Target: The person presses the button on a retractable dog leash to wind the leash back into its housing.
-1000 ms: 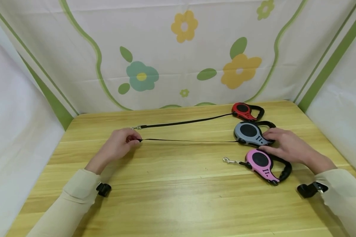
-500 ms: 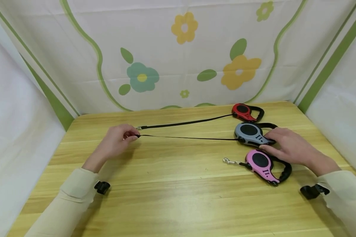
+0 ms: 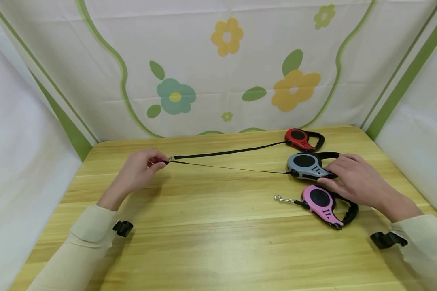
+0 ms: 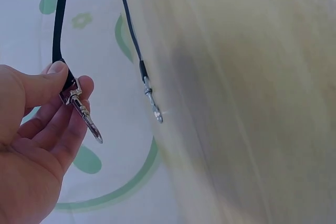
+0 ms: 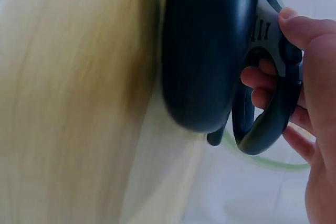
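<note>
My left hand [image 3: 136, 169] pinches the black strap [image 4: 60, 19] of the grey retractable dog leash [image 3: 306, 161] between thumb and fingers. Below the pinch, its metal snap hook [image 4: 83, 109] hangs out over the fingers in the left wrist view. From there the strap runs thin and taut to the casing on the right. My right hand [image 3: 358, 184] holds that leash by its black loop handle [image 5: 268, 129], fingers through the loop and thumb on the casing. Beyond it lies a red leash [image 3: 297, 137], its strap [image 3: 222, 153] drawn out to the left, ending in a snap hook [image 4: 152, 98].
Nearest me lies a pink leash [image 3: 320, 200], wound in, its snap hook [image 3: 285, 199] pointing left; its black handle [image 5: 205, 51] looms large in the right wrist view. All this is on a wooden table [image 3: 211, 242] backed by a flowered cloth [image 3: 211, 68].
My left hand has moved toward the back and slightly left with the strap end, bringing it close to the red leash's hook. My right hand still holds the grey leash, which has hardly moved.
</note>
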The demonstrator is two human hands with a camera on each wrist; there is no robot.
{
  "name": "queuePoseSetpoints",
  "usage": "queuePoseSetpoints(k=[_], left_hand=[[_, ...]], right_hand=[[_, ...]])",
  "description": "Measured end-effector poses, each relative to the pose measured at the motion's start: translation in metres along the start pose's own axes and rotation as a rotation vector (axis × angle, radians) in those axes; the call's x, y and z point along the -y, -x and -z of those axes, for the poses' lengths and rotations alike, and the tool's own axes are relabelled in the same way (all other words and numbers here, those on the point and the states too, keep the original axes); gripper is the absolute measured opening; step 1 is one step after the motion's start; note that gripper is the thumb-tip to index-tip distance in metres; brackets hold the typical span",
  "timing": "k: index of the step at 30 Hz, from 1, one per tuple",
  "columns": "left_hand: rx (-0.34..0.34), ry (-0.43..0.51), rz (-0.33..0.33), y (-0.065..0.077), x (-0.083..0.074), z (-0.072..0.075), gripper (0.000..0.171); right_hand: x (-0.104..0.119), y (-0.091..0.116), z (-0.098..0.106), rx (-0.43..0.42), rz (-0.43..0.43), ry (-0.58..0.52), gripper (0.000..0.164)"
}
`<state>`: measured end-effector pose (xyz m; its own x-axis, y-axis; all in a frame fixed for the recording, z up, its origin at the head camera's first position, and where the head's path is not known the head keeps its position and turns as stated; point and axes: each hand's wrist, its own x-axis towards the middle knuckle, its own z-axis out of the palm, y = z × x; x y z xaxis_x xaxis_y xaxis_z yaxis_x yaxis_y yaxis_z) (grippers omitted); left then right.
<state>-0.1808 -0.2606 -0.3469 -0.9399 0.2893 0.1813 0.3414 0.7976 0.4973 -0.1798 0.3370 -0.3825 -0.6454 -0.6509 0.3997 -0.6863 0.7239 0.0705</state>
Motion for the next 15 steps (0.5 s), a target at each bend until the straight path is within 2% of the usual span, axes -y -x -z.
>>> queuePoseSetpoints(k=[5, 7, 10, 15], left_hand=[[-0.015, -0.011, 0.003, -0.0002, 0.0012, 0.0039, 0.013], [-0.02, -0.014, -0.003, -0.0004, 0.0011, 0.0048, 0.013], [-0.026, -0.018, -0.01, -0.0005, 0.0007, 0.0055, 0.012], [-0.03, -0.016, -0.006, -0.0008, -0.0008, 0.0072, 0.012]], right_hand=[[0.0025, -0.0024, 0.003, -0.066, 0.072, 0.022, 0.066], [0.0036, -0.0033, 0.0044, -0.074, 0.085, 0.028, 0.068], [0.0052, -0.0046, 0.0063, -0.086, 0.084, 0.021, 0.067], [0.0065, -0.0079, 0.0056, -0.151, 0.072, -0.029, 0.078]])
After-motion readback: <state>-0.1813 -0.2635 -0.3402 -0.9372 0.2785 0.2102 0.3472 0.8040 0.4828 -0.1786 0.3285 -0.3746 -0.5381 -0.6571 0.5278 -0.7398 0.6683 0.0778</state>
